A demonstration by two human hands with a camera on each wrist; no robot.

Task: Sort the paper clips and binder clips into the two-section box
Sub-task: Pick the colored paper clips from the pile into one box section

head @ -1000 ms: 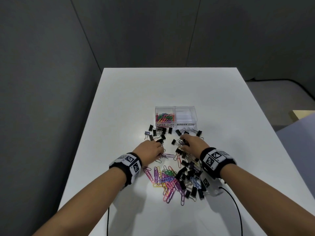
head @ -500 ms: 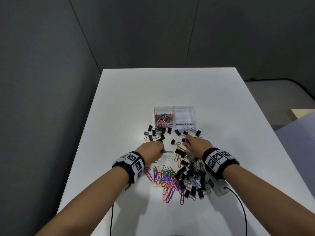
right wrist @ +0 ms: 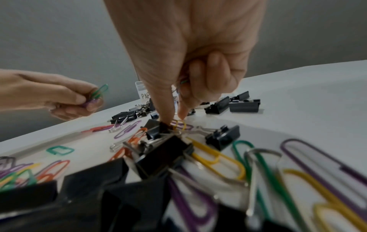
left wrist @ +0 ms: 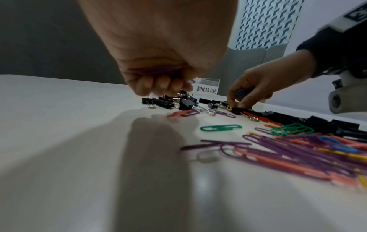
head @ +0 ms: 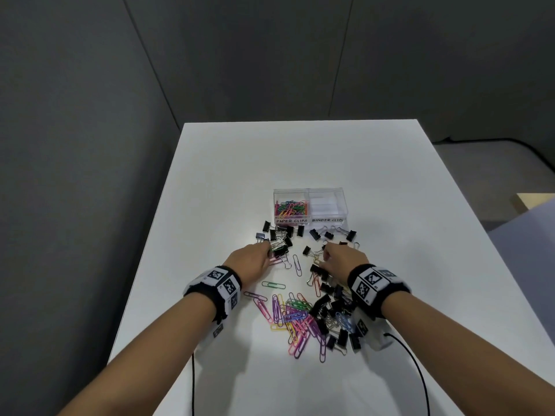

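The clear two-section box [head: 310, 195] stands mid-table; its left section, labelled PAPER CLIPS, holds coloured paper clips [head: 290, 208]. My left hand [head: 264, 253] hovers by a cluster of black binder clips [head: 277, 235], fingers curled round green and purple paper clips [right wrist: 98, 94]. My right hand [right wrist: 176, 119] pinches a yellow paper clip [right wrist: 179, 125] on the table with thumb and index finger. Its other fingers are curled over more clips in the palm. A mixed pile of paper clips [head: 294, 316] and binder clips [head: 336, 307] lies between my wrists.
More binder clips [head: 333, 234] lie just in front of the box's right section, labelled BINDER CLIPS. A lone green paper clip [head: 273, 285] lies by my left wrist. A black cable [head: 417, 373] runs off the near table edge. The far half of the white table [head: 300, 154] is bare.
My left hand has drawn slightly left and off the table with its clips, uncovering the lone green clip. My right hand has shifted only a little, its fingertips now on the yellow clip.
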